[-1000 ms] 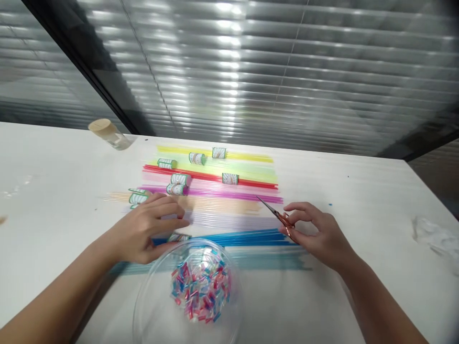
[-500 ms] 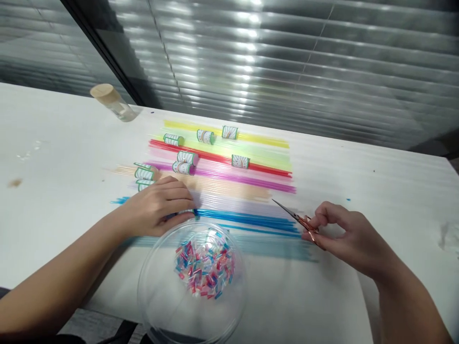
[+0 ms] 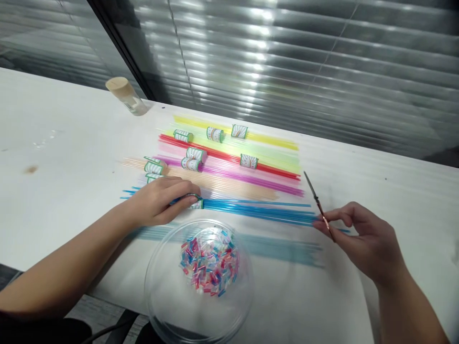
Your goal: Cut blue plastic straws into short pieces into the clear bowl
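Observation:
My left hand (image 3: 159, 200) grips a bundle of thin blue straws (image 3: 258, 212) near its paper band (image 3: 196, 204), holding it just above the white table (image 3: 64, 157). My right hand (image 3: 362, 236) holds small copper-coloured scissors (image 3: 318, 204), blades shut and pointing away from me, beside the bundle's right end. A clear bowl (image 3: 161, 286) with several short coloured straw pieces (image 3: 210, 265) stands in front of my left hand.
Banded bundles of yellow, green, red (image 3: 229, 155), pink and beige straws lie in rows behind the blue ones. More blue straws (image 3: 279, 246) lie flat near the bowl. A small bottle with a wooden cap (image 3: 125, 94) stands at the back left, before window blinds.
My left hand has closed on the blue bundle and drawn it left and up off the table. My right hand has shifted right and turned the scissors to point away from me.

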A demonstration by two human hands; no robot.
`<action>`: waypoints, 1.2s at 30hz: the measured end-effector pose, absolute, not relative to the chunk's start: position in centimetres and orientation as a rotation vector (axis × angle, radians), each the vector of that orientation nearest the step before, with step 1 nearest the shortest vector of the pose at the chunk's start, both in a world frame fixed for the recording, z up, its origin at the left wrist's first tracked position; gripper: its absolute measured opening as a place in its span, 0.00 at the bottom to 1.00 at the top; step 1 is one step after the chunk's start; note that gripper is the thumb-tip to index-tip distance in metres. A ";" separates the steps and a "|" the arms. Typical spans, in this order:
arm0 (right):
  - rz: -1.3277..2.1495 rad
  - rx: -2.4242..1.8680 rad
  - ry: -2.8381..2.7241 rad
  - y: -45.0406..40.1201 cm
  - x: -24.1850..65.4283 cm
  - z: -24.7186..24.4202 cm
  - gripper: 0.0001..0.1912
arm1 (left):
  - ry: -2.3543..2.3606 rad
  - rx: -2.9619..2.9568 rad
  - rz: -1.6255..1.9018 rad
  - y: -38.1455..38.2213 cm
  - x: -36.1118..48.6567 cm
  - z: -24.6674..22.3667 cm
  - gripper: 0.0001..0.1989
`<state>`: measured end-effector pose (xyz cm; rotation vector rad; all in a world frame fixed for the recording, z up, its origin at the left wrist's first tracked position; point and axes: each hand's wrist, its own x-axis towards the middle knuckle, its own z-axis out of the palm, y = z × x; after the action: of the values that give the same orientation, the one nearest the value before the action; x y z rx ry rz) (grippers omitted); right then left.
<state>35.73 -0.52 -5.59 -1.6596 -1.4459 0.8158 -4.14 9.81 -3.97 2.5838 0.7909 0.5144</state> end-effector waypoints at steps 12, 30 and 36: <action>0.838 -1.444 -0.999 0.3 35.9 -6.2 0.23 | 0.757 2.668 0.656 10.1 -4.5 -4.9 0.10; 0.675 -1.505 -0.862 0.7 35.8 -5.9 0.23 | 0.909 2.752 0.663 10.0 -4.5 -4.9 0.09; 0.579 -1.514 -0.856 0.7 34.9 -5.5 0.25 | 0.898 2.758 0.634 9.9 -4.5 -5.1 0.10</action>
<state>34.93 0.73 -5.54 -1.5141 -0.8564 0.5788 -4.54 9.86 -5.14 2.7576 0.8980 0.6336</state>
